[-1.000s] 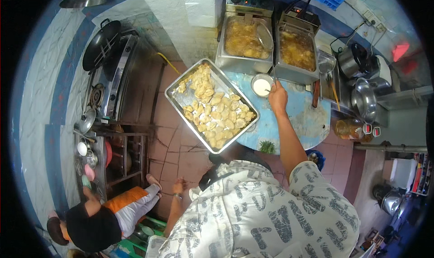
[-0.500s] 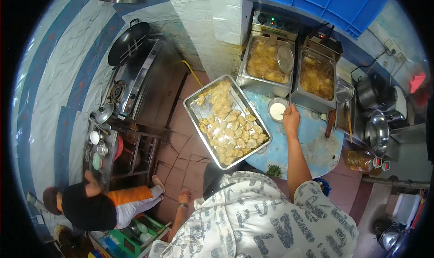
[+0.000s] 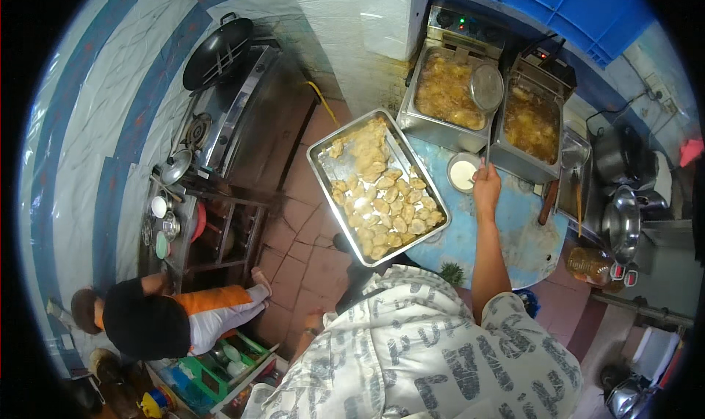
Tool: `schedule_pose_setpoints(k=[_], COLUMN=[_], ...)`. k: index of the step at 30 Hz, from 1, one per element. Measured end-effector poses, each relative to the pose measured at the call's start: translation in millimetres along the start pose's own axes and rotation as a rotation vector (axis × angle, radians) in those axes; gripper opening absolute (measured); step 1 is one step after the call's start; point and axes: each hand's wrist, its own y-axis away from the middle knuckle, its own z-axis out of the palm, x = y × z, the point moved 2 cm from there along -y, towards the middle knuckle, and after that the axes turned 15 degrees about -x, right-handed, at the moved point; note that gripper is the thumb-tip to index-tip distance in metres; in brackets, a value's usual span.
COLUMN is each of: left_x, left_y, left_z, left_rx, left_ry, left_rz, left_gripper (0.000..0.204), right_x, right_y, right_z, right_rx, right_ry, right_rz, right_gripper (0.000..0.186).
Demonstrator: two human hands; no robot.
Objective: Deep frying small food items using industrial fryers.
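Fingers (image 3: pixel 485 178) of the right hand (image 3: pixel 487 188) were curled tight around the thin handle of a wire skimmer (image 3: pixel 486 88), whose round mesh head sat over the left fryer (image 3: pixel 446 96), far from the person and full of golden stuff in oil. Left hand (image 3: pixel 314 323) was hanging low by the hip, pretty much hidden by the patterned shirt, so I couldn't tell what its fingers were doing. Just left of the right hand was a small white bowl (image 3: pixel 463 173) on the blue table (image 3: pixel 507 228), and further left a big metal tray (image 3: pixel 378 184) loaded with pale uncooked pieces. A second fryer (image 3: pixel 530 125) stood right of the first. Far left, a wok (image 3: pixel 217 50) rested on a stove, and someone in orange and black (image 3: pixel 169 318) crouched near the bottom left.
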Motion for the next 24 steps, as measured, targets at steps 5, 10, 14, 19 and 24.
schedule_pose_setpoints(k=[5, 10, 14, 19, 24], left_x=[29, 49, 55, 10, -66], left_y=[3, -3, 0, -15, -32], left_z=[-25, -26, -17, -3, 11], left_rx=[-0.032, 0.126, 0.086, 0.092, 0.120], left_ry=[0.147, 0.508, 0.539, 0.162, -0.374], left_rz=[-0.065, -0.046, 0.004, 0.061, -0.104], left_gripper=[0.029, 0.026, 0.029, 0.033, 0.034], right_x=[-8, -3, -7, -18, -22], right_y=[8, 6, 7, 2, -11], right_z=[-4, -7, -8, -3, 7], right_rx=[-0.001, 0.014, 0.000, -0.022, -0.001], right_ry=[-0.025, -0.117, -0.057, -0.057, 0.025], right_rz=[-0.036, -0.067, -0.035, -0.010, -0.061], right_gripper=[0.029, 0.031, 0.031, 0.028, 0.030])
